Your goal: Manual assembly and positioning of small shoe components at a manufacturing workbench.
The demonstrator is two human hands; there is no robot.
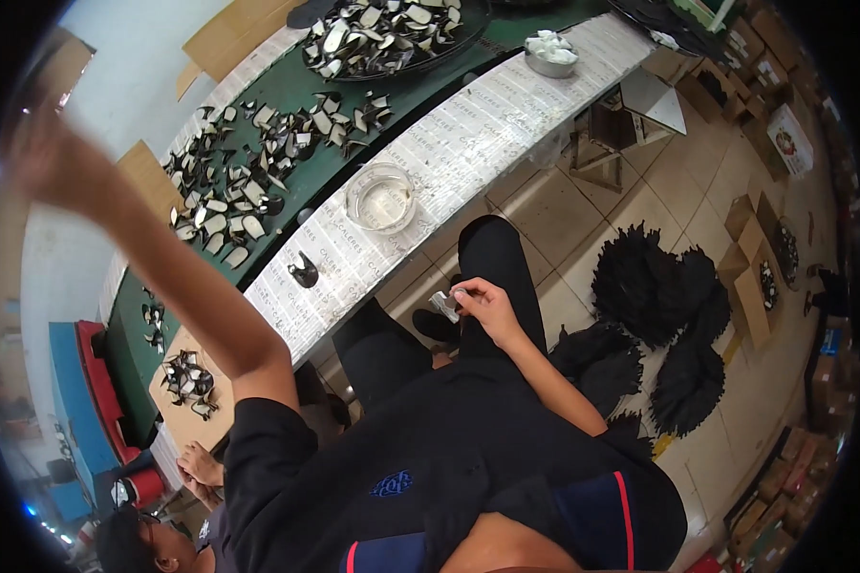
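Observation:
My left hand point(53, 158) is raised at the far left, well beyond the table's edge. It is smeared by motion, so its fingers and anything in them cannot be made out. Over my lap, my right hand point(485, 307) pinches a small whitish-grey crumpled wad point(444, 305) between thumb and fingers. One glossy black curved piece point(303, 270) lies alone on the paper-covered table strip point(468, 129). Nearby stands a round clear glass dish point(381, 198). Farther right, a small metal bowl point(551, 63) holds white fluffy wads.
Many black-and-cream curved pieces point(229, 196) are scattered on the green table surface point(287, 95); more fill a large dark tray point(392, 43). A co-worker's hands point(201, 465) rest near a board point(215, 372) at lower left. Black fringed bundles point(655, 286) and cardboard boxes point(750, 272) lie on the floor.

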